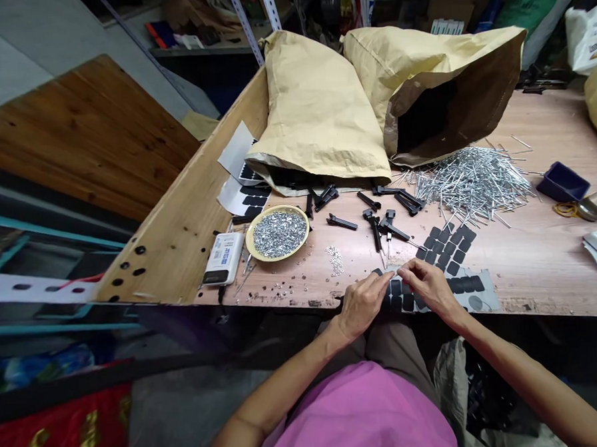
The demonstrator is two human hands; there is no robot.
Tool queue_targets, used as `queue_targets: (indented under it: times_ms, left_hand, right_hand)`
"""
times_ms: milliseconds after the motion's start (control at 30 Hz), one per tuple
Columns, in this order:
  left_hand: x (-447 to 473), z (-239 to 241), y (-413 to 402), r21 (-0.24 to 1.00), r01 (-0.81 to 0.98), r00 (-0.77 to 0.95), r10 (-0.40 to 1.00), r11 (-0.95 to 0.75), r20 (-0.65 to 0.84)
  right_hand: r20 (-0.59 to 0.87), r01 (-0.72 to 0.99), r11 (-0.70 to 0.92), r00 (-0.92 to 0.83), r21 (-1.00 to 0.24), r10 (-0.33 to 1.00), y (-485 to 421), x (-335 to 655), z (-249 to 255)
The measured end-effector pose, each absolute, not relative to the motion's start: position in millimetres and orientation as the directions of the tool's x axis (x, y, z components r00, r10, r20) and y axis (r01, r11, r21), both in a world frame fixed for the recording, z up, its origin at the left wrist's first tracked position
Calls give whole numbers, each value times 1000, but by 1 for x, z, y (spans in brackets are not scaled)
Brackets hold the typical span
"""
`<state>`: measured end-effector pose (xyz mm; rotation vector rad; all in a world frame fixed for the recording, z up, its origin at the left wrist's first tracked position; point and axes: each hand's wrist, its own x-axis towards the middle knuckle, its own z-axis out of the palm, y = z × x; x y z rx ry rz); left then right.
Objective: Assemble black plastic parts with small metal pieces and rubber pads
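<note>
My left hand [361, 305] and my right hand [428, 285] meet at the table's front edge, fingertips pinched and almost touching. Whatever lies between them is too small to make out. Below and beside them is a grey backing sheet [488, 292] with black rounded-square pads [466, 285] on it. More black pads [450, 247] lie just beyond my right hand. Ahead of my fingers are several black plastic parts [342, 222], some with a metal pin [418, 245] sticking out. Small washers [335, 260] are scattered left of them.
A yellow bowl [250, 245] of small metal pieces stands at left beside a white box-shaped device [223, 257]. Large paper sacks [322, 109] fill the back. At right lie a heap of metal pins [476, 181] and a dark blue tray [563, 181]. A wooden board [197, 209] edges the left side.
</note>
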<state>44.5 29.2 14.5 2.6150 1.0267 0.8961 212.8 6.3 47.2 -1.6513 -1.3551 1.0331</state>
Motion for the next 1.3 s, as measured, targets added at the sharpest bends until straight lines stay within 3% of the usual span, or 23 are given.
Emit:
queue_targets:
  times_ms: [167, 267, 367, 433, 500, 567, 700, 833, 967, 1133, 1233, 1300]
  left_hand:
    - [47, 11, 25, 329, 592, 565, 670, -736, 481]
    - [48, 13, 25, 525, 530, 563, 739, -666, 370]
    - [47, 21, 30, 879, 335, 564, 819, -340, 102]
    - [44, 28, 36, 980, 193, 638, 753, 45, -160]
    - [40, 33, 43, 905, 139, 741, 564, 403, -364]
    - [37, 36, 50, 769, 151, 812, 366, 621, -455]
    - [38, 33, 55, 608, 180, 855, 182, 773, -485]
    - [41, 31, 52, 591, 161, 860, 182, 790, -478]
    - [44, 35, 45, 719, 66, 831, 361, 692, -424]
    - [48, 37, 36, 968, 63, 651, 726, 242, -224]
    - [50, 34, 34, 994, 103, 598, 801, -43, -27]
    - [51, 32, 34, 985, 117, 602, 798, -125, 30]
  right_hand:
    - [-209, 247, -214, 47, -945, 977, 7, 223, 48]
    - [-156, 288, -159, 31, -944, 987, 7, 228, 44]
    - [-47, 369, -39, -12, -929, 999, 6, 233, 43]
    - [49, 423, 75, -73, -903, 996, 5, 236, 44]
    - [145, 473, 204, -157, -857, 977, 5, 239, 48]
    - [218, 507, 319, -249, -800, 944, 4, 242, 52]
    - [287, 535, 445, -355, -718, 890, 3, 246, 57]
    - [326, 550, 481, -359, -683, 874, 3, 247, 56]
    - [353, 581, 452, -283, -676, 892, 3, 246, 51]
    - [298, 628, 335, -169, -702, 940, 1, 241, 49]
    - [290, 633, 313, -143, -708, 946, -1, 238, 51]
    - [275, 621, 304, -146, -723, 950, -1, 237, 51]
